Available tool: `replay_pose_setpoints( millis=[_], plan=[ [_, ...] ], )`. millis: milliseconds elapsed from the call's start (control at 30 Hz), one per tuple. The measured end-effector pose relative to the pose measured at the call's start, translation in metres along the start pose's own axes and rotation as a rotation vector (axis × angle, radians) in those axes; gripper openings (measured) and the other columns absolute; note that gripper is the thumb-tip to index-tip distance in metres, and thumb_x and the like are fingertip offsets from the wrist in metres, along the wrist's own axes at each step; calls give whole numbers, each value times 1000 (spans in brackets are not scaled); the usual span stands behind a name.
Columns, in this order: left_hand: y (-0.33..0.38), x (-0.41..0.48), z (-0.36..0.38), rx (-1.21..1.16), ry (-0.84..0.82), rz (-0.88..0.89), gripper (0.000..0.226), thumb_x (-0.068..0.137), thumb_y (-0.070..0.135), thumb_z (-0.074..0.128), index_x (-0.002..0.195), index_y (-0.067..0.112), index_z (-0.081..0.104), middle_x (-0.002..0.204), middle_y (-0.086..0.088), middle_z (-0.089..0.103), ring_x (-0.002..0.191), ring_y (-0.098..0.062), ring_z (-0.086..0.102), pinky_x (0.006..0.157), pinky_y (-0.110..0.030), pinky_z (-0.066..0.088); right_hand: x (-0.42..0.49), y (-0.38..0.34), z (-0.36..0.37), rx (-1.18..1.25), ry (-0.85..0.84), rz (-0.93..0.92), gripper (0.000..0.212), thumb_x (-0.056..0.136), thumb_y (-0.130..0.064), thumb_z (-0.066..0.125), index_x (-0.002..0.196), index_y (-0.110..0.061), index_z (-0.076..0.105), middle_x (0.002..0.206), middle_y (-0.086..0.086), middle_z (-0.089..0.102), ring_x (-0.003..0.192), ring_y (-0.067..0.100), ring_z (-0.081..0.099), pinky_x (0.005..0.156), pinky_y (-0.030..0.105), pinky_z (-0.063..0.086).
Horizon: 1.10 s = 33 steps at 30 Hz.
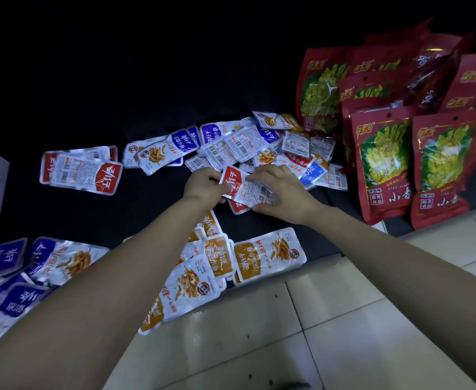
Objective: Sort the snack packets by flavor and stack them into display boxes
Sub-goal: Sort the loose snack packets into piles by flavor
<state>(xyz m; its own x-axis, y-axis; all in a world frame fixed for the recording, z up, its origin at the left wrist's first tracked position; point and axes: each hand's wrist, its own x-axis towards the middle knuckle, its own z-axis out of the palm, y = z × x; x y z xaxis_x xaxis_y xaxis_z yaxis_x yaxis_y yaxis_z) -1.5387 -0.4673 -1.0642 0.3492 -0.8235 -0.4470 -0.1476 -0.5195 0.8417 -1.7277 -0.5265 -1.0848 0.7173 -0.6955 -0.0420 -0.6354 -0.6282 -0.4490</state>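
Hands together pinch one red packet, left hand at its red end, right hand over the printed end, above the dark surface; orange packets lie nearest, by the tiles; purple packets at left; beyond the hands a mixed pile; red bags at right.

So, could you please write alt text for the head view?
The left hand and right hand grip a red-and-white foil snack packet over a dark mat strewn with more packets in purple, orange and red. Large red bags lie at the right.
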Motion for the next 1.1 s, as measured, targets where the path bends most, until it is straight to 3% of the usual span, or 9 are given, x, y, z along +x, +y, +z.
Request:
replay_pose_setpoints(
  millis=[233,367,467,533,633,800,867,967,1100],
  plan=[
    [6,-9,-42,-164,41,129,32,86,-3,65,110,17,58,102,-4,66,94,-16,65,82,-26,54,13,-25,-10,45,19,50,83,88,-49,64,153,-28,18,152,3,31,142,19,19,110,37,19],
    [-1,-19,-74,-296,-12,205,37,89,-8,58,121,10,58,107,-7,68,96,-18,66,79,-25,57,33,-56,-7,211,-47,57,58,90,-36,66,140,-16,43,133,4,54,124,21,49,104,34,36],
    [-16,-23,-102,-255,84,243,33,88,-7,58,118,7,59,108,-7,65,98,-17,64,76,-18,55,49,-86,-4,453,-106,114,40,93,-20,63,130,-11,51,122,1,60,113,16,58,93,27,49],
    [-27,-24,-124,-162,199,249,29,89,-5,58,113,11,60,106,-4,62,93,-13,61,78,-16,52,63,-105,0,503,-142,132,43,95,-17,60,136,-12,47,126,-1,56,119,16,55,97,24,46],
    [-52,-27,-162,132,405,229,28,91,3,56,117,13,58,115,-8,56,90,-14,57,88,-32,51,91,-134,9,484,-198,141,56,97,-15,57,148,-14,32,147,3,40,135,16,39,101,21,33],
    [-86,-41,-204,635,541,349,46,86,4,58,131,13,52,132,-17,42,116,-34,44,95,-43,43,145,-182,43,408,-258,67,44,91,-3,60,132,-16,47,143,9,43,122,24,49,86,26,41],
    [-95,-43,-213,787,492,435,49,82,3,59,129,18,55,140,-17,37,122,-37,38,95,-46,40,160,-198,59,386,-222,70,44,89,-4,63,129,-15,48,134,11,48,109,22,52,79,25,41],
    [-107,-41,-219,910,285,401,51,87,10,57,135,28,52,154,-11,21,136,-34,22,103,-49,32,172,-214,80,394,-109,80,47,86,-2,66,127,-15,48,127,9,51,111,23,53,76,23,41],
    [-115,-33,-221,1038,198,271,58,98,29,45,152,28,23,160,-3,3,145,-27,6,110,-47,25,170,-221,100,284,68,-71,50,83,1,66,129,-11,51,137,11,42,128,27,42,101,31,40]
  ],
)
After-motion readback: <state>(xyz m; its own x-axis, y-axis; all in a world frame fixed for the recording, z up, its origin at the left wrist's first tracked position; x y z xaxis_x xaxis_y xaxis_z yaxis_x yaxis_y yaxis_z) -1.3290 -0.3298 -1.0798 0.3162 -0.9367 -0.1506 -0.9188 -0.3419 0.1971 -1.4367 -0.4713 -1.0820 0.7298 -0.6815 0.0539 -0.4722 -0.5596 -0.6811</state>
